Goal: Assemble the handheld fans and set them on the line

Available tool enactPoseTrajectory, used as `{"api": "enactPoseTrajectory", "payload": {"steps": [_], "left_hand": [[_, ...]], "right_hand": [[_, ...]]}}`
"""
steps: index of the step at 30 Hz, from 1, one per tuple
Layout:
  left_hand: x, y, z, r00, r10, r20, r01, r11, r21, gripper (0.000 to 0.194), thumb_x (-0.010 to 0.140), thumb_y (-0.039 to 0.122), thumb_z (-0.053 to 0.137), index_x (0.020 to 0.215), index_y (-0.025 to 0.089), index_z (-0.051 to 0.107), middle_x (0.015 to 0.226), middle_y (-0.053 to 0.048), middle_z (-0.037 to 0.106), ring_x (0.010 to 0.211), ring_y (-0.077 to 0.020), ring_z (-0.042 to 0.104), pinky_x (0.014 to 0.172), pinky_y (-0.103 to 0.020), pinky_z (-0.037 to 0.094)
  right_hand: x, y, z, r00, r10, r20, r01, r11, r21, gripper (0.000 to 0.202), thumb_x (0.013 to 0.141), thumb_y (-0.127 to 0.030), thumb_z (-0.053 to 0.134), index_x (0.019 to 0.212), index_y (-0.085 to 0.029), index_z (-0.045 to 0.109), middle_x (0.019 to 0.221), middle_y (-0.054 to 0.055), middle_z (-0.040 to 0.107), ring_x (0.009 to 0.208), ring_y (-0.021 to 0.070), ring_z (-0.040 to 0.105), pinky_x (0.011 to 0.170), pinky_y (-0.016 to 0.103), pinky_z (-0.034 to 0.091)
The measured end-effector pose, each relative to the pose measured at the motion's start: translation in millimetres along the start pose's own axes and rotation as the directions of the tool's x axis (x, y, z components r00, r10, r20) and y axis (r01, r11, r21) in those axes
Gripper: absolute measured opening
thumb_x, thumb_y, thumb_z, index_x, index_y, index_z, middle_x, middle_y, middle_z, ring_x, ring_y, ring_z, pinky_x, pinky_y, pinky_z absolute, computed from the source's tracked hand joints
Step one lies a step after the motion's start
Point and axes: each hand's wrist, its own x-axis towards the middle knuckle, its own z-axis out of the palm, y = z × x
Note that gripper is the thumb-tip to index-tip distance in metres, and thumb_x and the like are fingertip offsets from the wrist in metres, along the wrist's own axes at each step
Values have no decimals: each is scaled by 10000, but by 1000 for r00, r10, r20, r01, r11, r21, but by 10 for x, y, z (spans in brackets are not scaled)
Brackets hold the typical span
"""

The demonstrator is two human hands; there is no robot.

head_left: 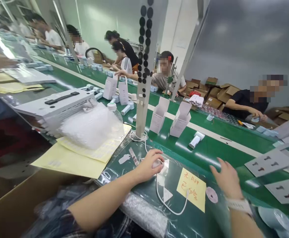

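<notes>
My left hand (149, 166) is over the near work surface, its fingers curled round a small pale object that I cannot identify. From beneath that hand a white cable (170, 211) loops across the surface. Its other end lies on a yellow note (192, 190) with red handwriting. To the right, my right hand (227, 177), with a pale band on its wrist, is held with fingers apart and nothing in it. A round pink sticker (211, 195) lies just left of it. Beyond both hands, a light-blue and white handheld device (196, 139) rests on the green conveyor belt (214, 145).
Two open white cartons (159, 115) stand on the belt beside a metal post (142, 99). Bubble wrap (144, 215) edges the near surface. Yellow sheets (77, 162) and a clear plastic bag (92, 125) lie left. Printed white sheets (270, 162) are right. Several co-workers sit across the belt.
</notes>
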Motion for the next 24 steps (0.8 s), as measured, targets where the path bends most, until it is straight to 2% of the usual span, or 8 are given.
{"api": "enactPoseTrajectory", "payload": {"steps": [3, 5, 7, 11, 13, 17, 22, 24], "left_hand": [[45, -73, -72, 998, -36, -50, 35, 999, -20, 128, 898, 236, 665, 1019, 210, 698, 1383, -120, 579, 1372, -291, 510, 1262, -554, 368], [63, -94, -124, 995, -56, -83, 54, 998, -20, 121, 894, 220, 657, 1007, 202, 694, 1349, -121, 598, 1324, -281, 537, 1219, -523, 415], [77, -94, -159, 991, -71, -111, 69, 997, -25, 112, 897, 204, 636, 996, 199, 688, 1319, -118, 613, 1285, -266, 557, 1169, -478, 458], [108, -84, -155, 989, -84, -119, 78, 995, -54, 104, 899, 195, 624, 986, 201, 681, 1290, -107, 625, 1259, -247, 564, 1127, -425, 477], [123, -98, -129, 992, -81, -99, 74, 995, -74, 93, 896, 203, 640, 978, 199, 685, 1290, -106, 623, 1267, -247, 556, 1122, -415, 476], [142, -158, -72, 993, -93, -75, 85, 991, -105, 91, 885, 195, 649, 969, 192, 685, 1298, -111, 616, 1298, -251, 537, 1072, -387, 499], [156, -201, -24, 994, -96, -57, 89, 989, -121, 93, 860, 192, 671, 948, 192, 700, 1225, -94, 642, 1262, -245, 555, 1054, -370, 506], [161, -198, -9, 994, -88, -59, 81, 990, -118, 97, 849, 195, 688, 944, 193, 708, 1220, -91, 643, 1263, -244, 555, 1056, -363, 507]], "right_hand": [[504, -788, 365, 998, 14, 62, -16, 999, 31, 702, 1016, -580, 426, 1586, -179, 508, 1405, 278, 602, 1340, 416, 584, 1084, 528, 465], [689, -1067, 572, 996, 44, 74, -48, 997, 52, 700, 1023, -580, 429, 1604, -195, 490, 1363, 270, 628, 1306, 433, 599, 1063, 565, 460], [764, -1176, 702, 996, 55, 68, -60, 995, 75, 653, 1040, -523, 412, 1613, -218, 479, 1395, 255, 616, 1330, 445, 571, 1078, 607, 425], [758, -1158, 761, 997, -2, 78, -7, 993, 119, 531, 1067, -337, 382, 1573, -284, 533, 1389, 205, 628, 1360, 407, 540, 1100, 612, 392], [741, -1135, 737, 996, -15, 93, 3, 991, 135, 479, 1061, -293, 442, 1519, -272, 582, 1352, 172, 646, 1347, 373, 551, 1114, 598, 395], [674, -1079, 613, 995, -13, 98, -7, 979, 203, 413, 1014, -381, 592, 1371, -179, 641, 1275, 127, 679, 1272, 307, 602, 1123, 524, 426], [366, -909, 290, 993, -32, 115, -8, 942, 334, 528, 964, -447, 348, 1231, -145, 689, 904, 153, 752, 925, 337, 726, 867, 459, 562], [158, -822, 197, 990, -70, 126, 16, 924, 383, 580, 923, -529, 330, 1185, -177, 709, 867, 150, 763, 826, 351, 739, 756, 460, 588]]}}
